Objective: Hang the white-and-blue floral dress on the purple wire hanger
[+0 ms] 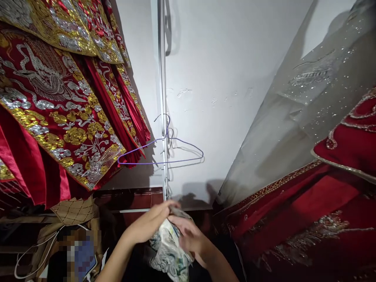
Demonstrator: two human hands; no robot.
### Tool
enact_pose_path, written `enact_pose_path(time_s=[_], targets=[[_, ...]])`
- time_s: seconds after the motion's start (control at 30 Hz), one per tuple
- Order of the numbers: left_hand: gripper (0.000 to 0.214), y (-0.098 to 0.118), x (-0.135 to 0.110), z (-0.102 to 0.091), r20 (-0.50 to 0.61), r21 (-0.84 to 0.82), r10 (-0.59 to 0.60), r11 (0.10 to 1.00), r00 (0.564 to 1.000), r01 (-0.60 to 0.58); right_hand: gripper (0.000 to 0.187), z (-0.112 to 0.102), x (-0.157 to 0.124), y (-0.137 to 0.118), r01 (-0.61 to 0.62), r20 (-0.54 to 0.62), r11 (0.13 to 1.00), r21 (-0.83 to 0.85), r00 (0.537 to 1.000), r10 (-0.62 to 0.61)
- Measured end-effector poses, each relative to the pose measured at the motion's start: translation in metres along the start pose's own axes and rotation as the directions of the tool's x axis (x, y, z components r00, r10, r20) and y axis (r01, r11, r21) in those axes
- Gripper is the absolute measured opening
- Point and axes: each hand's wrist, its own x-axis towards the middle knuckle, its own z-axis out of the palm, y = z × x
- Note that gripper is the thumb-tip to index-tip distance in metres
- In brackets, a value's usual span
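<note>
A crumpled light cloth point(170, 254) with grey, green and yellow patterning hangs low in front of my body, bunched near its top. My left hand point(151, 223) is closed on the cloth's upper edge from the left, its fingertips partly hidden. From the right, my right hand point(190, 235) grips the same upper part, slightly blurred. Just above both hands, a purple wire hanger point(160, 162) hangs bare on a thin metal upright point(161, 78) and touches neither hand.
Red garments with gold and silver embroidery point(73, 133) hang at left. A sheer sparkly white fabric point(293, 105) and a beaded dark red garment point(308, 203) fill the right. Behind stands a white wall point(223, 58). A white cable point(38, 250) lies lower left beside a pixelated patch.
</note>
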Motion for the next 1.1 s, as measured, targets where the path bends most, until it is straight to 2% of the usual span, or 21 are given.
enact_pose_path(time_s=[0.07,0.1,0.17,0.23,0.3,0.37,0.4,0.43,0.47,0.53,0.57,0.63,0.73,0.83,0.97,1.03,1.1], targets=[[0.057,-0.021,-0.007,0.001,0.116,0.062,-0.068,0.996,0.991,0.062,0.049,-0.010,0.000,-0.017,-0.019,0.033,0.987,-0.159,0.999,0.025],[0.057,-0.029,-0.012,0.000,0.147,0.095,-0.088,0.993,0.985,0.075,0.045,-0.017,0.002,-0.030,0.004,0.010,0.952,-0.305,1.000,-0.001],[0.052,-0.037,-0.024,-0.005,0.146,0.154,-0.102,0.985,0.984,0.080,0.035,-0.031,0.011,-0.061,0.067,-0.131,0.817,-0.572,0.976,-0.172],[0.047,-0.033,-0.037,-0.018,0.054,0.180,-0.113,0.978,0.992,0.102,0.026,-0.041,0.029,-0.091,0.106,-0.262,0.740,-0.664,0.894,-0.363],[0.043,-0.022,-0.051,-0.033,-0.084,0.117,-0.125,0.984,0.989,0.134,0.020,-0.046,0.059,-0.112,0.247,-0.331,0.716,-0.653,0.757,-0.563],[0.039,-0.008,-0.064,-0.046,-0.213,-0.020,-0.144,0.990,0.966,0.143,0.022,-0.046,0.096,-0.117,0.388,-0.351,0.656,-0.647,0.612,-0.708],[0.039,-0.002,-0.070,-0.049,-0.268,-0.090,-0.158,0.986,0.950,0.139,0.026,-0.046,0.114,-0.113,0.409,-0.341,0.631,-0.660,0.584,-0.736],[0.039,0.003,-0.076,-0.050,-0.311,-0.144,-0.173,0.981,0.935,0.134,0.033,-0.046,0.131,-0.106,0.390,-0.322,0.622,-0.680,0.603,-0.730],[0.039,0.007,-0.080,-0.050,-0.343,-0.173,-0.182,0.976,0.922,0.129,0.039,-0.046,0.144,-0.096,0.346,-0.300,0.623,-0.701,0.649,-0.699],[0.038,0.010,-0.087,-0.044,-0.380,-0.154,-0.186,0.979,0.906,0.137,0.043,-0.049,0.162,-0.071,0.254,-0.267,0.625,-0.738,0.741,-0.616],[0.038,0.009,-0.089,-0.041,-0.390,-0.109,-0.181,0.983,0.903,0.150,0.040,-0.051,0.165,-0.057,0.227,-0.259,0.623,-0.748,0.765,-0.589],[0.039,0.005,-0.092,-0.037,-0.392,0.012,-0.183,0.979,0.901,0.204,0.033,-0.058,0.163,-0.034,0.214,-0.267,0.621,-0.754,0.764,-0.588],[0.041,-0.001,-0.094,-0.042,-0.316,0.176,-0.226,0.940,0.922,0.291,0.031,-0.070,0.146,-0.017,0.198,-0.330,0.633,-0.748,0.717,-0.614],[0.036,-0.006,-0.091,-0.057,-0.154,0.305,-0.305,0.890,0.940,0.339,0.033,-0.079,0.124,-0.022,0.159,-0.358,0.656,-0.738,0.732,-0.580],[0.029,-0.013,-0.072,-0.082,-0.040,0.457,-0.406,0.805,0.913,0.378,0.033,-0.084,0.099,-0.037,0.157,-0.323,0.658,-0.737,0.774,-0.545],[0.026,-0.011,-0.055,-0.098,-0.041,0.489,-0.339,0.814,0.940,0.315,0.032,-0.084,0.090,-0.039,0.154,-0.323,0.663,-0.733,0.778,-0.539],[0.029,-0.003,-0.035,-0.116,-0.095,0.523,-0.210,0.821,0.973,0.228,0.030,-0.082,0.083,-0.037,0.139,-0.352,0.681,-0.719,0.772,-0.530]])
